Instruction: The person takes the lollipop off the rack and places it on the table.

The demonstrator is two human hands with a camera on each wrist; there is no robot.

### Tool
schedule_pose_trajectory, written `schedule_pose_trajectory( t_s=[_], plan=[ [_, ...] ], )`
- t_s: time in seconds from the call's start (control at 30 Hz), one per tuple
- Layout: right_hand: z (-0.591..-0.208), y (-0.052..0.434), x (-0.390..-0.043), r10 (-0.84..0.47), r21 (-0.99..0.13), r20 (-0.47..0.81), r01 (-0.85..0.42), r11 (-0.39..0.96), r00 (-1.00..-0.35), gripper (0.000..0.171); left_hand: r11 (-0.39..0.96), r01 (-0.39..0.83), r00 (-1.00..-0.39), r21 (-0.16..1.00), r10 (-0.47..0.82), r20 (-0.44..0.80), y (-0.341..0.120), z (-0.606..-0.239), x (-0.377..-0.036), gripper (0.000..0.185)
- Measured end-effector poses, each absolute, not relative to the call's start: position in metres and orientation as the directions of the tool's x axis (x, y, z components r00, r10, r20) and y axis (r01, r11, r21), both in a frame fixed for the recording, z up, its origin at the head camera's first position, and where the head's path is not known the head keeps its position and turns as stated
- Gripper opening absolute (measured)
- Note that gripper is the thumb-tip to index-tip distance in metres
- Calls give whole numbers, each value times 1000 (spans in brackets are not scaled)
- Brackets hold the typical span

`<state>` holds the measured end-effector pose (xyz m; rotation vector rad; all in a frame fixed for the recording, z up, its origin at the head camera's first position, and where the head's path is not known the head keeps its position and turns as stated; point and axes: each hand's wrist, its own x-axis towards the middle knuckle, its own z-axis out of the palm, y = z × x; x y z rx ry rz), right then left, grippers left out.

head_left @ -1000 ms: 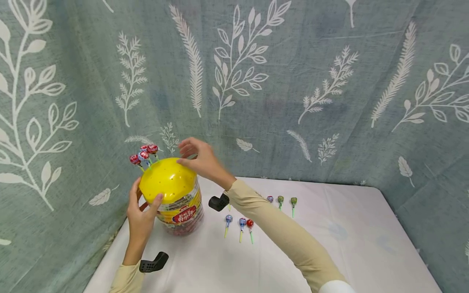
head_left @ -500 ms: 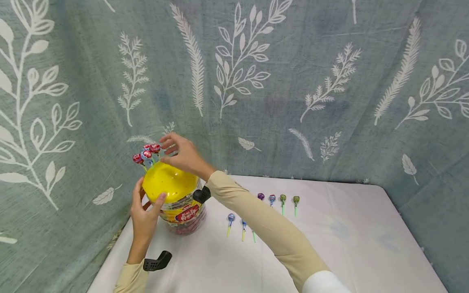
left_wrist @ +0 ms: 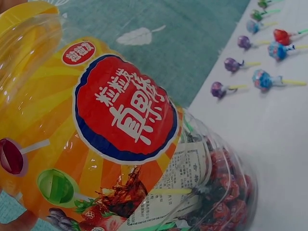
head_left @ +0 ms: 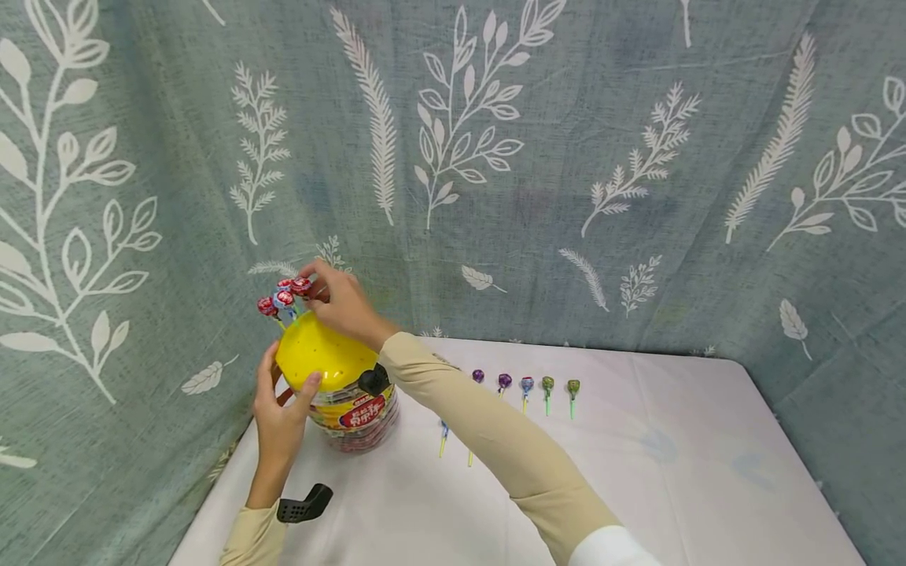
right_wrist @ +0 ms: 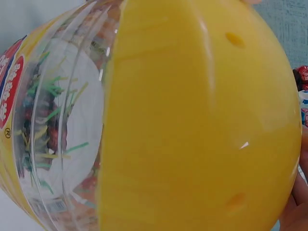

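A clear plastic candy jar (head_left: 362, 414) with a domed yellow lid (head_left: 318, 350) stands tilted on the left of the table. My left hand (head_left: 278, 428) grips it at the lid, thumb in front and fingers round the left side. Several lollipops stick up from the small holes in the lid, among them a red one (head_left: 266, 306) and a blue-and-red one (head_left: 284, 299). At the rear of this cluster my right hand (head_left: 343, 303) pinches a red lollipop (head_left: 300, 285). Wrapped candies (left_wrist: 226, 187) fill the jar's bottom in the left wrist view.
More lollipops lie on the white table (head_left: 637, 472): green ones (head_left: 548, 384), a blue one (head_left: 527, 384) and purple ones (head_left: 504, 381) in a back row. A red one (left_wrist: 281, 36) shows in the left wrist view. A patterned grey-green curtain (head_left: 531, 196) hangs close behind.
My right hand has moved left across the top of the lid to the red lollipop at the cluster's rear and has closed its fingers on it. The left hand keeps its grip on the jar.
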<state>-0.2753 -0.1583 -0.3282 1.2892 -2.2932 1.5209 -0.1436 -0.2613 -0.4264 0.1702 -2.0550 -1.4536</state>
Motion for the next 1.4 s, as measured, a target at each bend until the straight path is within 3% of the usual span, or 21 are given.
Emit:
schedule_pose_trajectory(
  t_s=[0.37, 1.1, 1.4],
  plan=[
    [-317, -147, -276, -428, -667, 665, -744, 28, -612, 29, 382, 221, -810, 898, -440, 386, -253, -422, -141, 70],
    [-316, -80, -262, -472, -727, 617, -686, -34, -629, 36, 403, 257, -796, 878, -427, 429, -276, -453, -159, 74],
    [-329, -46, -257, -456, -767, 578, -641, -19, -677, 37, 408, 262, -787, 875, -434, 438, -275, -454, -160, 73]
  ],
)
